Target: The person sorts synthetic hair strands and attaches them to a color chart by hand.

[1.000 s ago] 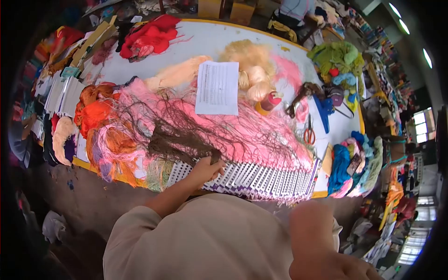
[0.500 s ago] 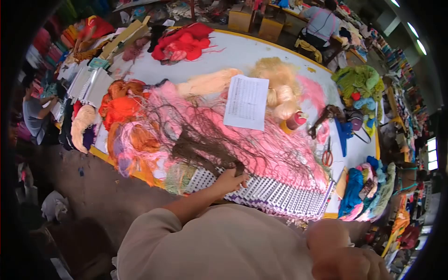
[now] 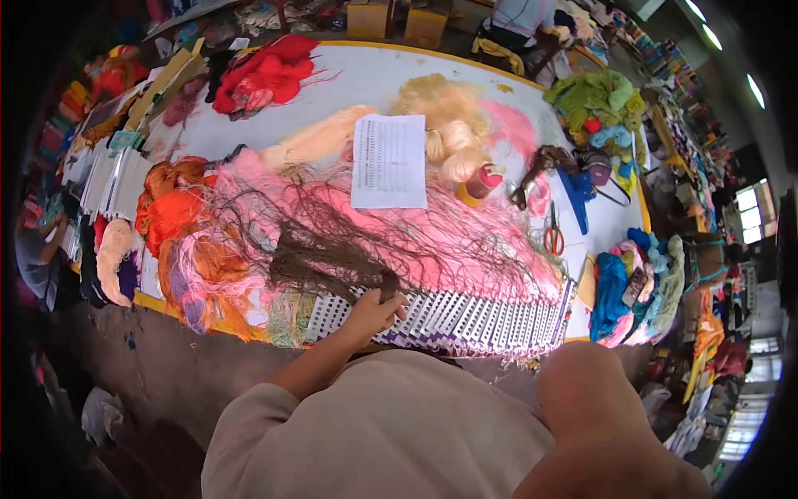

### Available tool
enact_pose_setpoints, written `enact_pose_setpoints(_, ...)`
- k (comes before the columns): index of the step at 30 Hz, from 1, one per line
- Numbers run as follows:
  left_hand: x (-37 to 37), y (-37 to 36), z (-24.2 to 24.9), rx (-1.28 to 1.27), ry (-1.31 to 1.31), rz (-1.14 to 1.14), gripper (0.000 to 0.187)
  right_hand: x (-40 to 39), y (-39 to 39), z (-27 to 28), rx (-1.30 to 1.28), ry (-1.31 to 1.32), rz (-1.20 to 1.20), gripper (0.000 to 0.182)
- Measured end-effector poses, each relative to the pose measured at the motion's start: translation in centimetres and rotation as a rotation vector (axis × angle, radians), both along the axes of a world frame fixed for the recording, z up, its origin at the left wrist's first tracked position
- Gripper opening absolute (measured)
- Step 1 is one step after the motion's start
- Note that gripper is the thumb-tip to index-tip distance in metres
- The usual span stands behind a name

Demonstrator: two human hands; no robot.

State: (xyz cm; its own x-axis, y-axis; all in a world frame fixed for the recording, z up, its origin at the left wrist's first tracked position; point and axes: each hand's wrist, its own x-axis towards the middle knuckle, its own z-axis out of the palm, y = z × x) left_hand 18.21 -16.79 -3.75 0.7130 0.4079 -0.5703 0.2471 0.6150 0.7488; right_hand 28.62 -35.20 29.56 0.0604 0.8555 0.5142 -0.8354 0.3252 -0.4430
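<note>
My left hand (image 3: pixel 374 317) is closed on the end of a dark brown thread bundle (image 3: pixel 320 262), just above the row of white punched cards (image 3: pixel 465 320) along the table's near edge. Loose brown strands spread from the bundle over pink thread (image 3: pixel 424 237). A printed sheet (image 3: pixel 389 162) lies on top of the pink thread. At the lower right my right arm (image 3: pixel 590 399) is raised close to the camera; its hand is not clearly visible, so its fingers cannot be made out.
Red scissors (image 3: pixel 554 239), a thread cone (image 3: pixel 482 181) and a blue object (image 3: pixel 575 200) lie to the right. Orange thread (image 3: pixel 179 204) and red thread (image 3: pixel 266 75) are at the left. Co-workers (image 3: pixel 37 249) (image 3: pixel 515 21) are beyond the table.
The view has shifted, so the table sits further left and higher. My left hand still holds the brown bundle. My right hand, visible before at the bottom right, no longer shows its fingers.
</note>
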Motion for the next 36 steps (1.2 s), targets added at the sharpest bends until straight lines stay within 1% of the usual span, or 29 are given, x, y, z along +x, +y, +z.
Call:
enact_pose_setpoints(4, -0.1, 0.1, 0.1, 0.001, 0.013, -0.007, 0.024, -0.7, -0.3, -0.6, -0.010, 0.057, -0.046, 0.029)
enact_pose_setpoints(8, -0.1, 0.2, -0.8, -0.003, -0.008, 0.024, 0.027, -0.4, -0.6, -0.8, -0.034, 0.098, -0.035, 0.029)
enact_pose_setpoints(10, -0.1, 0.3, -0.8, 0.010, 0.019, -0.020, 0.027, -0.3, -0.8, -0.8, -0.041, 0.111, -0.038, 0.029)
enact_pose_setpoints(12, -0.1, 0.3, -0.8, 0.001, -0.010, -0.005, 0.027, -0.5, -1.1, -0.9, -0.042, 0.143, -0.055, 0.029)
enact_pose_setpoints(13, -0.1, 0.4, -1.0, -0.002, -0.027, -0.009, 0.027, -0.8, -1.2, -1.1, -0.039, 0.162, -0.073, 0.029)
enact_pose_setpoints(15, 0.0, 0.3, -0.5, -0.018, -0.028, 0.035, 0.020, -1.4, -1.9, -1.4, -0.044, 0.200, -0.121, 0.029)
enact_pose_setpoints(17, 0.0, 0.1, -0.8, 0.004, -0.011, 0.001, 0.021, -1.9, -2.4, -1.5, -0.056, 0.229, -0.159, 0.030)
enact_pose_setpoints(19, 0.1, 0.5, -0.7, 0.028, 0.018, 0.017, 0.028, -2.4, -2.5, -1.8, -0.049, 0.247, -0.210, 0.030)
enact_pose_setpoints(20, 0.0, 0.6, -0.6, 0.025, 0.023, 0.020, 0.028, -2.4, -2.6, -1.8, -0.048, 0.252, -0.225, 0.030)
enact_pose_setpoints(22, -0.2, 0.6, -0.9, 0.034, 0.025, 0.040, 0.028, -2.0, -2.7, -1.6, -0.074, 0.260, -0.204, 0.030)
enact_pose_setpoints(27, -0.7, 0.5, -1.3, 0.016, 0.003, 0.069, 0.026, -0.7, -2.0, -1.1, -0.125, 0.283, -0.067, 0.030)
enact_pose_setpoints(29, -0.3, 0.6, -0.9, 0.011, -0.005, 0.037, 0.026, -0.2, -1.9, -0.6, -0.134, 0.262, -0.037, 0.030)
enact_pose_setpoints(30, -0.2, 0.7, -0.2, 0.041, 0.033, 0.009, 0.027, 0.2, -1.7, -0.3, -0.139, 0.247, -0.016, 0.031)
enact_pose_setpoints(32, 0.0, 1.0, -0.5, 0.053, 0.057, -0.052, 0.027, 0.8, -1.7, 0.4, -0.162, 0.228, 0.013, 0.031)
enact_pose_setpoints(36, 0.1, 0.9, 0.0, 0.052, 0.042, -0.003, 0.025, 1.6, -0.7, 0.7, -0.200, 0.226, 0.109, 0.031)
